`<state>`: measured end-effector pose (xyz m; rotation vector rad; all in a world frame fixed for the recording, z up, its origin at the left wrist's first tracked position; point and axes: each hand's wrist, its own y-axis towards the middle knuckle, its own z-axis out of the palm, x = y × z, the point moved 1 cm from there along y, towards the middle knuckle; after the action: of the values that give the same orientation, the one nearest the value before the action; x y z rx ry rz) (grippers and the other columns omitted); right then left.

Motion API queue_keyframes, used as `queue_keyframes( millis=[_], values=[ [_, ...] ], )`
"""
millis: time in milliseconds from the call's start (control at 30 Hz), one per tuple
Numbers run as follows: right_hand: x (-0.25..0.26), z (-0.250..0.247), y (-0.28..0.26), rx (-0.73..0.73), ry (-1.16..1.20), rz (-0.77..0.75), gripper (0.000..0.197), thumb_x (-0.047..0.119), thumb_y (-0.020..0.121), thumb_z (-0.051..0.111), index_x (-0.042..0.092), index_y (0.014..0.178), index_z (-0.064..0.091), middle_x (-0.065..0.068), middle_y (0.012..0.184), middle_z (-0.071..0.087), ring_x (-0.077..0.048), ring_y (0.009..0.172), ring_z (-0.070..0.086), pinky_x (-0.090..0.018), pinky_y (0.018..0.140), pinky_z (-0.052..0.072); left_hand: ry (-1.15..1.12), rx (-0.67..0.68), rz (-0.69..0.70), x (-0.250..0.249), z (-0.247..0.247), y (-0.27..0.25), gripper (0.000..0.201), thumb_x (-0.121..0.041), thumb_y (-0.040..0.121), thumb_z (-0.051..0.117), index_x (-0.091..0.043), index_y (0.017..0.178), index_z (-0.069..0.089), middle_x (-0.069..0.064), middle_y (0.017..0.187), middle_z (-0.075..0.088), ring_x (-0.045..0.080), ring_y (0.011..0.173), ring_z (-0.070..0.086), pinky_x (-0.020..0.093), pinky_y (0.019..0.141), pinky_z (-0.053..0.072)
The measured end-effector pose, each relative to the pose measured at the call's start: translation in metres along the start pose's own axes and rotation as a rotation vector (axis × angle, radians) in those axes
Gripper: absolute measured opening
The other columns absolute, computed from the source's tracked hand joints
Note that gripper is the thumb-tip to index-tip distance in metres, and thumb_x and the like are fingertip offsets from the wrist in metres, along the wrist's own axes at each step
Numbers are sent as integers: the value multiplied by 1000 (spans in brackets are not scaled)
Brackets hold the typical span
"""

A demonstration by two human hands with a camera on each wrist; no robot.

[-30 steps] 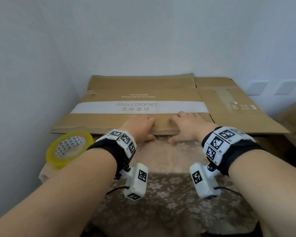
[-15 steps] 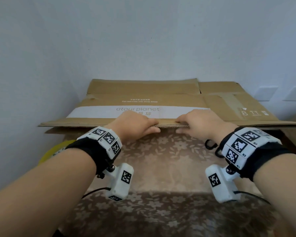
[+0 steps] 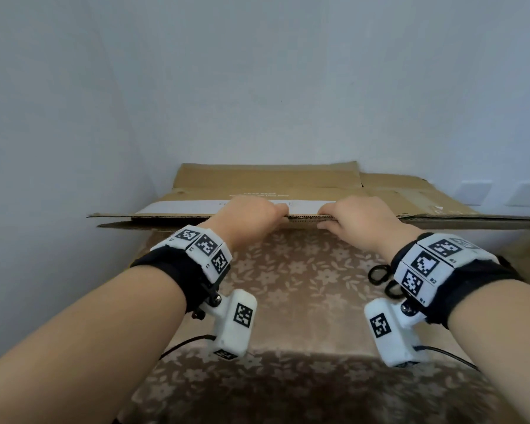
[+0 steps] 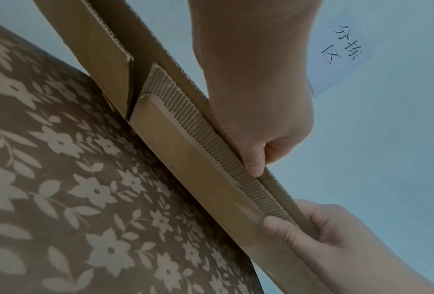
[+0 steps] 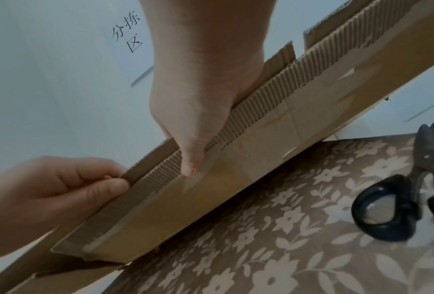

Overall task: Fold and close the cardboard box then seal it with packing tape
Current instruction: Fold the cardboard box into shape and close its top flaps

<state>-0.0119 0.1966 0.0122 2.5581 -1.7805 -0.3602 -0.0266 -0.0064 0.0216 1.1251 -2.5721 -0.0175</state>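
The flattened brown cardboard box [image 3: 288, 182] with a white printed band has its near edge raised off the table, and its far part runs back to the wall. My left hand [image 3: 273, 214] and right hand [image 3: 334, 214] grip that near edge side by side, fingers on top and thumbs below. The left wrist view shows my left hand [image 4: 255, 159] pinching the corrugated edge of the box [image 4: 185, 151], with the right hand [image 4: 311, 228] just beyond. In the right wrist view, my right hand [image 5: 193, 151] pinches the box [image 5: 286, 129]. No tape roll is in view.
A floral tablecloth [image 3: 288, 301] covers the table. Black-handled scissors [image 3: 380, 276] lie on it under my right wrist, also the scissors [image 5: 399, 199] in the right wrist view. White walls stand close at the left and behind. Wall sockets [image 3: 475, 192] sit at the right.
Both hands have lifted the box's near edge up off the table while still gripping it. The yellow tape roll seen earlier at the left is now hidden.
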Motion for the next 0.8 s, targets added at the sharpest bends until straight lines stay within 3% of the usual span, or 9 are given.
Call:
queue_keyframes(
  millis=[100,200,367,467,567,633,700,733,800],
  values=[
    [-1,-13,2,5,29,42,36,48,99,35,25,112,58,3,87,59,-18,75,47,-30,54,34,-7,-19,-38,3,-8,4,26,-32,103,29,-16,105,49,2,87,63,24,68,54,33,56,38],
    [-7,-25,6,27,166,73,44,55,97,29,27,112,60,3,92,62,-17,81,51,-31,61,40,28,-47,-98,3,-16,9,13,-23,101,34,-18,104,46,1,87,62,26,69,54,32,54,34],
    [-29,-51,14,-13,124,107,24,25,99,45,18,118,58,-8,111,62,-29,100,57,-35,73,46,60,-211,-158,0,-36,26,15,-19,101,37,-17,110,49,2,96,63,26,83,59,31,57,28],
    [-34,-64,21,-115,47,156,12,15,97,47,18,86,52,1,77,54,-22,70,47,-28,54,31,46,-381,-114,7,-46,34,11,-11,93,52,-14,103,56,4,92,61,26,78,54,32,62,31],
    [-33,-75,29,-184,19,198,18,9,94,48,20,79,46,10,61,34,-16,59,37,-27,45,18,33,-647,12,16,-49,33,19,-14,82,63,-13,97,53,6,90,56,25,74,50,35,63,40],
    [-33,-83,32,-224,31,216,15,10,94,49,20,82,48,11,60,30,-17,62,37,-27,45,17,-22,-553,131,18,-52,29,33,-41,89,51,-11,100,54,7,92,56,24,78,51,35,68,43],
    [-34,-92,32,-282,69,252,11,12,95,49,20,87,51,12,60,30,-17,65,39,-27,48,21,-48,-221,90,18,-54,25,57,-60,87,44,-12,117,53,5,105,57,24,92,55,35,78,45],
    [-35,-97,31,-318,85,275,10,13,95,49,21,89,51,11,62,32,-19,67,41,-27,51,25,-11,-55,12,19,-53,24,55,-57,89,45,-16,125,48,4,113,57,24,99,56,36,83,44],
    [-37,-108,30,-366,85,304,9,13,96,48,21,92,53,9,67,37,-21,70,45,-27,55,27,46,66,-95,19,-53,21,33,-35,95,46,-21,124,49,3,111,62,25,98,60,35,78,46]
  ],
)
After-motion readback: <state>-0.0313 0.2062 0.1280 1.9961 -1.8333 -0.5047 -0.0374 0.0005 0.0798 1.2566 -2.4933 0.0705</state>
